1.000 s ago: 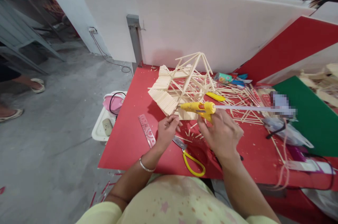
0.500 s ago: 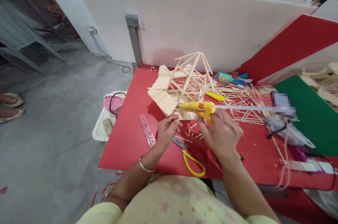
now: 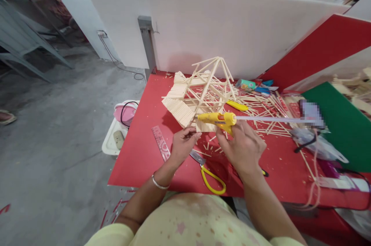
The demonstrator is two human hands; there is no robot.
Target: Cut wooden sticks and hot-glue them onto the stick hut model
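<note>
Just beyond and left of scissors (image 3: 202, 166), holds the left hand (image 3: 183, 146) with fingertips together, on what cannot tell; clasps a yellow glue gun (image 3: 216, 118) in the right hand (image 3: 244, 144), farther out at a stick model (image 3: 206, 88) on the red table (image 3: 136, 161). Might burn the left hand by slipping, or skew the stick model by pressing hard.

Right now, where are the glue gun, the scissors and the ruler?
Glue gun (image 3: 216, 118): head view, on its yellow body.
Scissors (image 3: 202, 164): head view, near the pivot.
Ruler (image 3: 161, 143): head view, mid-strip.

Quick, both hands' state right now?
Left hand: curled by the stick model; whether its grip holds anything cannot be told.
Right hand: closed around the yellow glue gun.
</note>
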